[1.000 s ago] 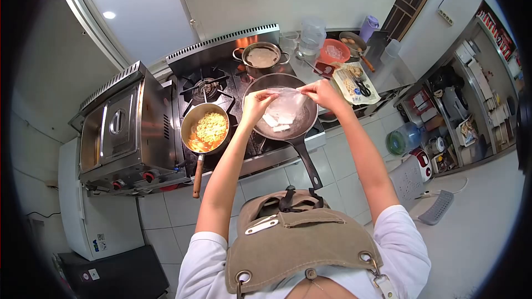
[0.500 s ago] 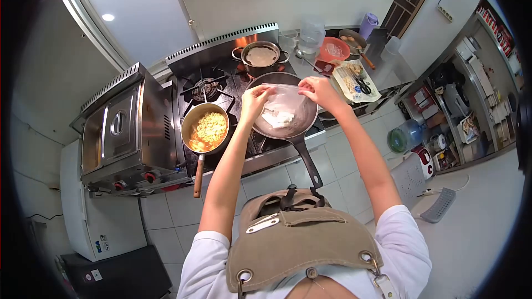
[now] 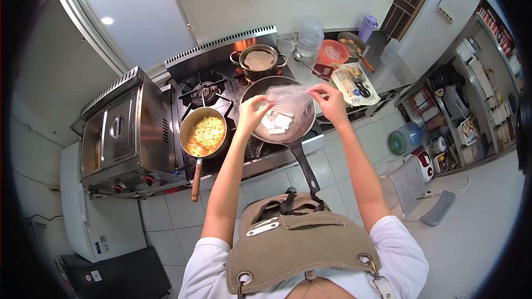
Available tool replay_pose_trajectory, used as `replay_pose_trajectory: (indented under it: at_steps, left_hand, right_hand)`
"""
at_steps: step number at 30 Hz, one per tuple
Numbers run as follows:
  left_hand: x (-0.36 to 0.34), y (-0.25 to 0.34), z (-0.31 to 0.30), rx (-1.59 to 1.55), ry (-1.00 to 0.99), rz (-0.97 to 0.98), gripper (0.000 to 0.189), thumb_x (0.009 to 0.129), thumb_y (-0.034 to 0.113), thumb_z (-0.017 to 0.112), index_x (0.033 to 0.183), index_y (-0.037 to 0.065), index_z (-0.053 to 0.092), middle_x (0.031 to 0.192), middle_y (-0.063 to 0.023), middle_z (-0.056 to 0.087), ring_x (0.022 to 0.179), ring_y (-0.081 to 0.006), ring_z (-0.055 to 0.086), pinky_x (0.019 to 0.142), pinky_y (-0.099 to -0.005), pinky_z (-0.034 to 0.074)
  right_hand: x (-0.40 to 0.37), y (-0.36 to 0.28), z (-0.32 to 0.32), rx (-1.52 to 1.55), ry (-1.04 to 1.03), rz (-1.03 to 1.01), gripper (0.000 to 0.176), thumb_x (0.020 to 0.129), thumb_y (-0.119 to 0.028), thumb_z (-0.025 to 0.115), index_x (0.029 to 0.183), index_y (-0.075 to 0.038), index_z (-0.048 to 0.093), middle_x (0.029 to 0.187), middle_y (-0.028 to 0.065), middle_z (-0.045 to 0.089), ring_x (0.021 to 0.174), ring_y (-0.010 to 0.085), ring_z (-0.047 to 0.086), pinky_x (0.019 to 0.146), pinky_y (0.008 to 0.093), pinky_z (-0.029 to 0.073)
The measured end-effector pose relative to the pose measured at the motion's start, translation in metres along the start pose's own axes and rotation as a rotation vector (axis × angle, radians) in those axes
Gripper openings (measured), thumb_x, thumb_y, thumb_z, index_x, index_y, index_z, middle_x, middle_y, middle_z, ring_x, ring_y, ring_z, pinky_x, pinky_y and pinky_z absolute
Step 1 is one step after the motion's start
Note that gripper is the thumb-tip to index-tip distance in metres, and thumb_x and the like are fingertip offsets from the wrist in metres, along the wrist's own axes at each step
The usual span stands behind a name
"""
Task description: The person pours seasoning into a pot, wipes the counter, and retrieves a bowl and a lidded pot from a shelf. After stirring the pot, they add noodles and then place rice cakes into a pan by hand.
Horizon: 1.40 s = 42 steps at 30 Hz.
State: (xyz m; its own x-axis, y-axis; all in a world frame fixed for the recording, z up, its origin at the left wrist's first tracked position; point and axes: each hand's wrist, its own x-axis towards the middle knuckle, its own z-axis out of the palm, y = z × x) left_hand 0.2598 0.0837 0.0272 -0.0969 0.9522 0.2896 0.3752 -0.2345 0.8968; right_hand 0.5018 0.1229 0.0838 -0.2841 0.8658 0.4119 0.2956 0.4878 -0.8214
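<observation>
A clear plastic bag (image 3: 289, 97) is stretched between my two hands above a dark frying pan (image 3: 302, 134). My left hand (image 3: 254, 113) is closed on the bag's left side, over the pan's left rim. On the right, my right hand (image 3: 330, 102) pinches the other end of the bag. White pieces (image 3: 277, 123) lie in a small heap in the pan, just below the bag. To the left, a saucepan (image 3: 197, 154) with a wooden handle holds noodles (image 3: 209, 132) in reddish broth.
Behind the frying pan stands a two-handled pot (image 3: 260, 60) of liquid. A bare burner (image 3: 203, 93) is at the back left. On the right counter are a red bowl (image 3: 334, 51), black scissors (image 3: 362, 89) on packaging, and a small pan (image 3: 351, 42) of eggs.
The bag has tipped and lifted toward my right hand, and the white pieces now lie uncovered in the pan. My left hand has lowered slightly; my right hand has shifted a little right.
</observation>
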Motion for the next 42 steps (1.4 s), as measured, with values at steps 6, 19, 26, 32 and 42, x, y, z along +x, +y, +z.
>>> replay_pose_trajectory:
  at_steps: [6, 19, 26, 32, 42]
  left_hand:
    - [-0.012, 0.010, 0.006, -0.424, 0.158, -0.190, 0.053, 0.079, 0.019, 0.068, 0.124, 0.004, 0.045, 0.112, -0.0122, 0.058, 0.103, -0.0172, 0.055, 0.090, -0.0294, 0.041]
    - [-0.056, 0.057, 0.044, -0.662, 0.282, -0.270, 0.014, 0.084, 0.006, 0.061, 0.094, -0.004, 0.063, 0.091, -0.0085, 0.066, 0.085, -0.0124, 0.061, 0.078, -0.0228, 0.045]
    - [-0.079, 0.075, 0.004, -0.656, 0.552, -0.172, 0.005, 0.091, 0.008, 0.049, 0.093, 0.004, 0.046, 0.095, -0.0121, 0.062, 0.087, -0.0172, 0.060, 0.077, -0.0292, 0.049]
    - [-0.150, 0.045, -0.047, -0.411, 0.786, -0.193, 0.020, 0.086, -0.005, 0.047, 0.101, 0.006, 0.038, 0.093, -0.0107, 0.061, 0.085, -0.0157, 0.059, 0.077, -0.0294, 0.049]
    - [-0.331, 0.041, -0.173, 0.193, 1.312, -0.414, 0.029, 0.083, -0.004, 0.054, 0.107, 0.002, 0.040, 0.087, -0.0099, 0.059, 0.081, -0.0161, 0.057, 0.077, -0.0289, 0.047]
  right_hand:
    - [-0.033, 0.051, 0.016, 0.733, 0.203, 0.607, 0.014, 0.084, -0.011, 0.061, 0.097, -0.007, 0.057, 0.091, 0.0052, 0.066, 0.076, 0.0078, 0.061, 0.059, 0.0204, 0.049]
    - [-0.097, 0.013, 0.068, 1.300, -0.025, 0.943, 0.025, 0.083, -0.009, 0.061, 0.106, -0.011, 0.051, 0.105, 0.0053, 0.063, 0.094, 0.0148, 0.060, 0.081, 0.0268, 0.047]
    - [-0.104, 0.046, 0.021, 1.242, 0.051, 0.865, 0.022, 0.086, -0.016, 0.059, 0.105, -0.011, 0.050, 0.101, 0.0061, 0.063, 0.083, 0.0121, 0.059, 0.071, 0.0259, 0.048]
    - [-0.109, 0.077, -0.015, 1.115, 0.105, 0.972, 0.017, 0.089, -0.018, 0.053, 0.106, -0.015, 0.052, 0.090, 0.0021, 0.061, 0.076, 0.0106, 0.056, 0.069, 0.0266, 0.047]
    - [-0.084, 0.012, 0.059, 0.930, -0.023, 0.818, 0.013, 0.088, -0.010, 0.049, 0.101, -0.009, 0.051, 0.084, 0.0036, 0.059, 0.072, 0.0099, 0.055, 0.066, 0.0238, 0.047]
